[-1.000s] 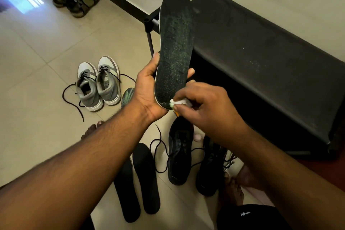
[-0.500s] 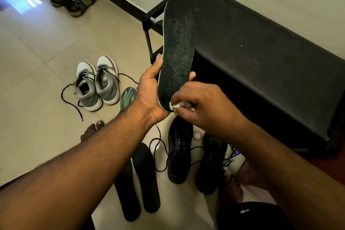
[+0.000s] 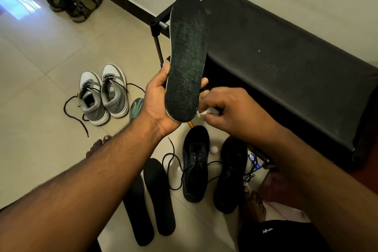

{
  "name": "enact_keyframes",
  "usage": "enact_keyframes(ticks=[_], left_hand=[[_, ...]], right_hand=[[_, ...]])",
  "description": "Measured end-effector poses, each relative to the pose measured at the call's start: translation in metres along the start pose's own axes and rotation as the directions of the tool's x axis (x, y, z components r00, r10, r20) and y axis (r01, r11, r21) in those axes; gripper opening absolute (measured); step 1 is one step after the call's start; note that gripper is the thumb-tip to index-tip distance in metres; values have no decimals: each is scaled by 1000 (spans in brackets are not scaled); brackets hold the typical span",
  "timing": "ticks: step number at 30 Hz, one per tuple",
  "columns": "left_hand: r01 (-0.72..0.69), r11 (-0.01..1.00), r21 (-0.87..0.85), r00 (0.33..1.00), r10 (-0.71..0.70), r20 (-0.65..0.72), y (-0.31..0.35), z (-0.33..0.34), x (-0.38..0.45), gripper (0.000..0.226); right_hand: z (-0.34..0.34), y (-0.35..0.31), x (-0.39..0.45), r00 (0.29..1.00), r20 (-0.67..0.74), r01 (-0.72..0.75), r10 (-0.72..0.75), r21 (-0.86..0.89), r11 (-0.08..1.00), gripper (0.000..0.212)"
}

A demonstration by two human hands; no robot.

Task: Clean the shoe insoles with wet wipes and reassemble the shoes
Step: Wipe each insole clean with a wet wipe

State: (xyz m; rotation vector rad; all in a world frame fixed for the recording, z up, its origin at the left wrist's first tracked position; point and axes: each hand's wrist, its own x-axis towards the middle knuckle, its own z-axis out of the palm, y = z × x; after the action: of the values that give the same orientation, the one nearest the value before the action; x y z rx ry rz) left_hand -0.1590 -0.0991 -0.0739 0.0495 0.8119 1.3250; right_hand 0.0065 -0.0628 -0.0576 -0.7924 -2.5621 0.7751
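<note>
Left hand (image 3: 158, 101) grips the held insole (image 3: 187, 57) near its heel end, thumb along the left edge and fingertips showing past the right edge, so the insole stands nearly upright with its toe in front of the corner of the black shoe rack (image 3: 286, 63). That rack fills the right side along the wall; its near edge runs just beside the right hand (image 3: 229, 111), which pinches a small wad of wet wipe (image 3: 206, 111) against the insole's lower right edge, fingers curled and knuckles up. Both forearms reach in from the bottom corners, meeting over the middle of the tiled floor (image 3: 41, 108). To the left, bare tiles lie open around the grey sneakers (image 3: 102, 93), whose laces trail outward. Below the hands, two black shoes (image 3: 212, 165) stand side by side, loose laces looping toward two black insoles (image 3: 151, 200) lying together on the floor. Sandals (image 3: 75, 0) sit by the far wall.
</note>
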Motion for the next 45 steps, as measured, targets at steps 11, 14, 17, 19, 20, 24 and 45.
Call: enact_keyframes(ticks=[11, 14, 17, 19, 20, 24, 45], left_hand=[[-169, 980, 107, 985, 165, 41, 22, 14, -42, 78], [-186, 976, 116, 981, 177, 82, 28, 9, -68, 72], [-164, 971, 174, 985, 151, 89, 26, 5, -83, 65], [-169, 969, 182, 985, 159, 70, 21, 1, -83, 69], [-177, 970, 168, 984, 169, 59, 18, 0, -81, 70], [-166, 979, 119, 986, 162, 48, 15, -4, -59, 75], [-146, 986, 78, 989, 145, 21, 10, -14, -31, 78]], right_hand=[[-25, -47, -10, 854, -112, -207, 507, 822, 531, 8], [-19, -60, -23, 786, 102, -326, 610, 906, 269, 12], [-5, -69, -34, 764, 279, -441, 581, 884, 156, 18], [3, -71, -37, 774, 320, -446, 546, 888, 111, 19], [4, -72, -36, 775, 332, -442, 538, 893, 86, 20], [9, -62, -20, 789, 328, -419, 519, 906, 65, 19], [22, -60, -2, 807, 74, -422, 586, 766, 485, 16]])
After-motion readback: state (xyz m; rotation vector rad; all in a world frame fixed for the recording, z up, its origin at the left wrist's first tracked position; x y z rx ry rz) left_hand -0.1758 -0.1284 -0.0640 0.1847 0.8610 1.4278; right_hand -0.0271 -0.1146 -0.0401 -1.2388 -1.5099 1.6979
